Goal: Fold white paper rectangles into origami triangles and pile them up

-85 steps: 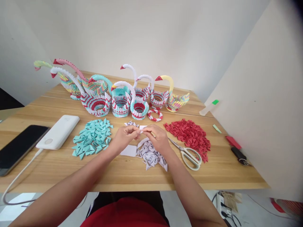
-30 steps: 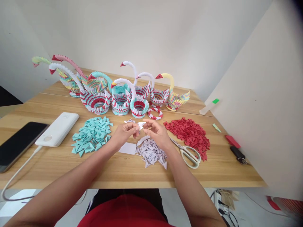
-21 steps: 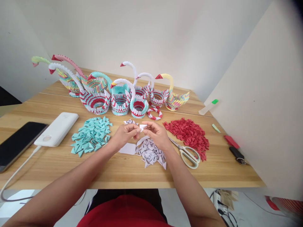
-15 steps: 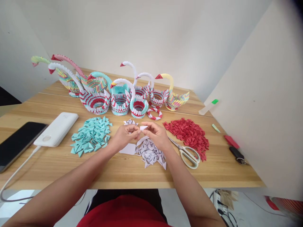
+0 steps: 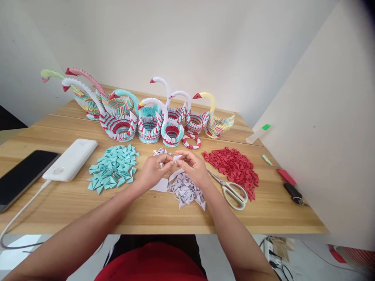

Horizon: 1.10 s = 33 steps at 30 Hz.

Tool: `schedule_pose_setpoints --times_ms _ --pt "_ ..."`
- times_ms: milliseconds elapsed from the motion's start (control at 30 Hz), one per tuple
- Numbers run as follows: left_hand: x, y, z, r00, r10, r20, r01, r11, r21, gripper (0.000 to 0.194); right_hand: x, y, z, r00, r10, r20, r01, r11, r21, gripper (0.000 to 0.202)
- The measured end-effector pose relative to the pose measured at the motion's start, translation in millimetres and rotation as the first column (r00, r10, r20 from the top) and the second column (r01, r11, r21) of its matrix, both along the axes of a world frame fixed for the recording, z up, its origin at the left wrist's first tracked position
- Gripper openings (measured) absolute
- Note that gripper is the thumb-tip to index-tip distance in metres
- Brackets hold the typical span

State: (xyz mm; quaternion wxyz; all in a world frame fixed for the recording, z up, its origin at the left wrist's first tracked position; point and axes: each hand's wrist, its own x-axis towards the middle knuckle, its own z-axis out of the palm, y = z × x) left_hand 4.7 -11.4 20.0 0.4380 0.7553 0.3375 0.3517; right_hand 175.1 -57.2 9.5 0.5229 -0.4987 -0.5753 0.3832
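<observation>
A small white folded paper piece (image 5: 177, 158) is pinched between my left hand (image 5: 156, 168) and my right hand (image 5: 193, 166), above the middle of the table. Fingers of both hands are closed on it. Just below my right hand lies a pile of white folded paper triangles (image 5: 188, 191), with a flat white paper sheet (image 5: 160, 185) at its left. A smaller white pile (image 5: 161, 151) sits behind my left hand. Teal triangles (image 5: 113, 168) are heaped on the left, red triangles (image 5: 234, 168) on the right.
Several paper swans (image 5: 120, 127) and a red and white ring (image 5: 191, 141) stand behind the hands. Scissors (image 5: 234, 194) lie right of my right wrist. A power bank (image 5: 70, 160) and a phone (image 5: 26, 177) rest at the left; a black key fob (image 5: 293, 192) is far right.
The white piece has tilted slightly between my fingers, and my left fingertips have shifted a little. The piles look the same.
</observation>
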Motion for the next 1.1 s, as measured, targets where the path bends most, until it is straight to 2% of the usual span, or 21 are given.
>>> schedule_pose_setpoints --times_ms 133,333,800,933,1100 --pt "-1.8 0.3 1.2 1.0 0.013 0.025 -0.014 0.999 0.041 0.02 1.8 0.6 2.9 0.999 0.008 -0.042 -0.009 1.0 -0.023 0.034" --pt "-2.2 0.5 0.7 1.0 0.01 0.018 -0.01 0.999 0.048 0.021 -1.2 -0.5 5.4 0.998 -0.045 0.033 0.047 0.997 -0.059 0.015" --pt "-2.4 -0.9 0.8 0.995 0.049 -0.081 -0.034 0.983 0.179 0.022 -3.9 -1.4 1.6 0.995 -0.056 0.079 0.061 0.996 -0.062 0.02" --pt "-2.4 -1.5 0.2 0.996 0.047 -0.072 -0.032 0.98 0.198 0.024 -6.9 -1.5 3.3 0.997 -0.067 0.045 0.071 0.994 -0.087 0.021" --pt "-0.4 -1.3 -3.7 0.998 0.054 -0.041 -0.046 0.981 0.186 0.01 -9.0 -1.3 3.9 0.996 -0.078 -0.043 0.074 0.993 -0.097 0.022"
